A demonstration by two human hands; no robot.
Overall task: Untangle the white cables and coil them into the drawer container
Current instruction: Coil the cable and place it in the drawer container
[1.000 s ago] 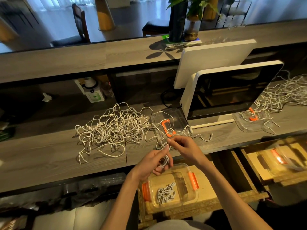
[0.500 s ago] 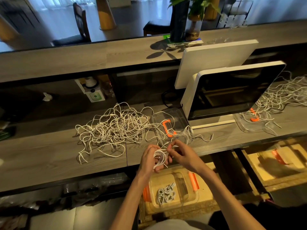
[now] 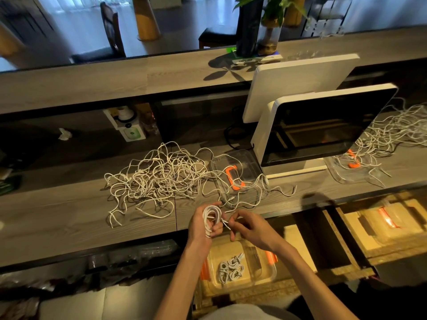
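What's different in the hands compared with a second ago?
The loose cable is now wound into a coil gripped in the left hand; the right hand has drawn back and pinches its tail end. The tangled pile and the drawer container look unchanged.

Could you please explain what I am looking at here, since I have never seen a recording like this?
There is no machine here: a person wears a wide-angle camera on the head, so the view looks forward and down at their two bare hands. The left hand grips a small coil of white cable, while the right hand pinches its loose end. On the grey wooden counter lies a big tangle of white cables, partly draped over a clear lid with an orange handle. Beside that stands a white-framed screen. Below the hands, an open drawer holds a clear container with a few coiled cables already inside.
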